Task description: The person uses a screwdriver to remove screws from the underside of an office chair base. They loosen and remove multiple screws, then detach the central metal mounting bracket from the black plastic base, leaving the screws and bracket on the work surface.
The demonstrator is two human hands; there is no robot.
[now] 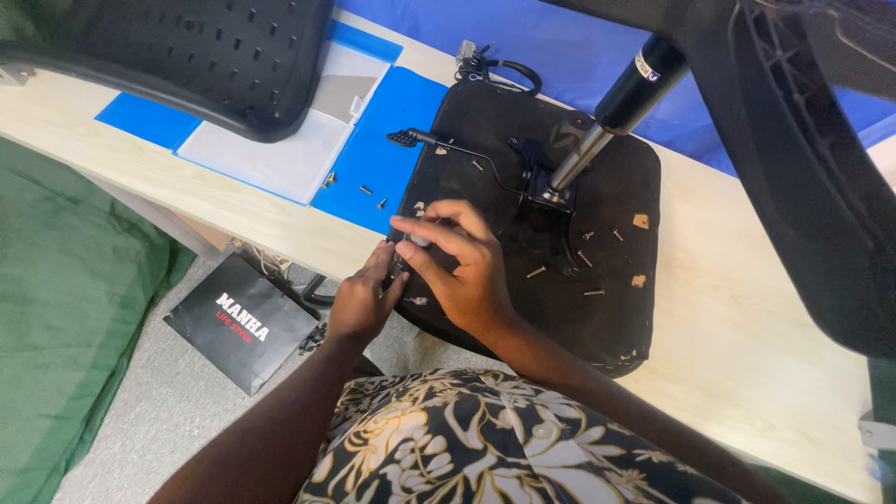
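Both hands, left [364, 299] and right [462, 266], pinch small tool [403, 264] at upturned chair seat [560, 243] edge, frame centre; wooden worktop [747, 336], grey floor [168, 401].

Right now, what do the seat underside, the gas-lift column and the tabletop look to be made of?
Seat underside: black fabric over a board, probably; matte, with torn spots showing tan beneath.
Gas-lift column: metal; glossy black upper sleeve, bright chrome-like rod below.
Tabletop: pale wood-grain surface, likely laminate; smooth and even.

Matt black cloth seat underside [611, 308], shiny metal gas cylinder [581, 157], smooth pale wood table [747, 345].
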